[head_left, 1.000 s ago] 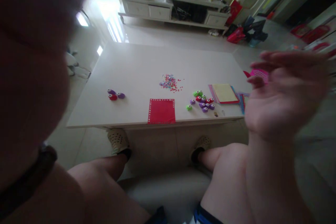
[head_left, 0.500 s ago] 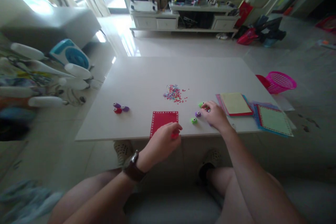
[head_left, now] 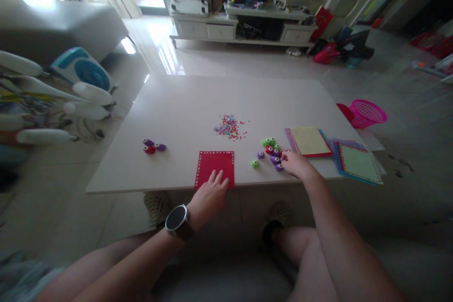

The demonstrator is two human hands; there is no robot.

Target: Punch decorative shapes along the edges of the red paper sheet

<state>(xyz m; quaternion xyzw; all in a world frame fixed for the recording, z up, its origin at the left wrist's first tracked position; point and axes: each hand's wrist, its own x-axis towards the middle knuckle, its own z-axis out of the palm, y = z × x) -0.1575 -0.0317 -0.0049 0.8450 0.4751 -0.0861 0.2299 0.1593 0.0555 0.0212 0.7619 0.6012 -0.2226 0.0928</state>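
Observation:
My left hand (head_left: pixel 211 194) lies with fingers spread on the lower part of a red card (head_left: pixel 214 163), whose left, top and right edges carry a row of small punched holes. On the right, my right hand (head_left: pixel 296 164) has its fingers curled together at a red craft punch (head_left: pixel 285 152), partly hidden by the fingertips. Beside it is a cluster of small craft punches in green, red and purple (head_left: pixel 275 160). A lone green punch (head_left: pixel 255 163) and a purple one (head_left: pixel 261 155) sit between that cluster and the card.
Punched paper confetti (head_left: pixel 230 127) is heaped beyond the card. Three more punches (head_left: pixel 150 149) stand at the left of the white table (head_left: pixel 184 99). Stacked coloured paper (head_left: pixel 310 140) and a bordered pale green card (head_left: pixel 361 163) lie at the right. A pink basket (head_left: pixel 368 113) stands past the table's right edge.
My left hand's fingers have straightened out over the red card. My right hand has drawn back from over the punches, uncovering most of the cluster. The view has shifted slightly.

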